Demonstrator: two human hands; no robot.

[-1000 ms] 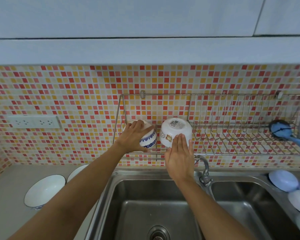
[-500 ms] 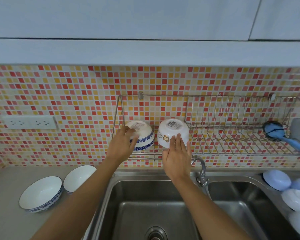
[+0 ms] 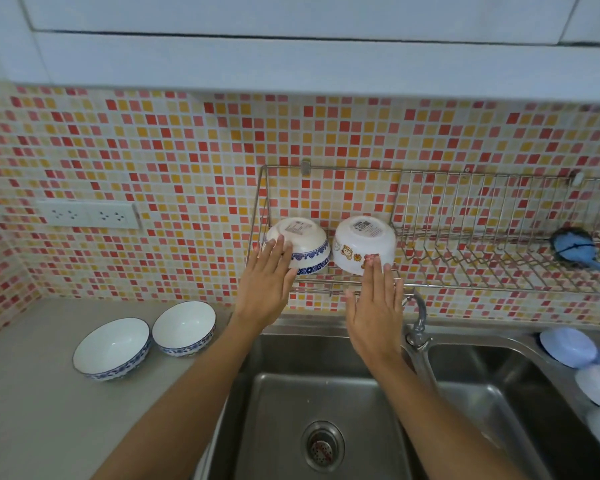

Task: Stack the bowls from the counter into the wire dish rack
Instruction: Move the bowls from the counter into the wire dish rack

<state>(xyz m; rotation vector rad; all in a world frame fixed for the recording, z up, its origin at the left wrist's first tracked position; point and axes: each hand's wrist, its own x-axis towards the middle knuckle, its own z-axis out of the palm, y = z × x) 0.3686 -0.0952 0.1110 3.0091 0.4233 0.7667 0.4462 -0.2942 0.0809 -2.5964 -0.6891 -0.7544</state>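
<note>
Two bowls rest upside down at the left end of the wire dish rack (image 3: 471,268) on the tiled wall: a blue-patterned bowl (image 3: 303,244) and, to its right, a white cartoon bowl (image 3: 362,242). My left hand (image 3: 264,289) is flat with fingers apart, its fingertips at the blue-patterned bowl's side. My right hand (image 3: 374,306) is flat too, its fingertips at the cartoon bowl's lower edge. Neither hand grips anything. Two more blue-rimmed bowls stand upright on the counter, a large bowl (image 3: 113,348) and a smaller bowl (image 3: 185,327).
A steel double sink (image 3: 326,393) lies below the rack, with a tap (image 3: 418,323) between the basins. A blue brush (image 3: 575,249) sits at the rack's right end. Pale blue and white lids (image 3: 568,346) lie on the right rim. A wall socket (image 3: 87,214) is on the left.
My left hand has let go of the blue-patterned bowl and slid down off it. My right hand has drawn back from the cartoon bowl. Both bowls stay in the rack.
</note>
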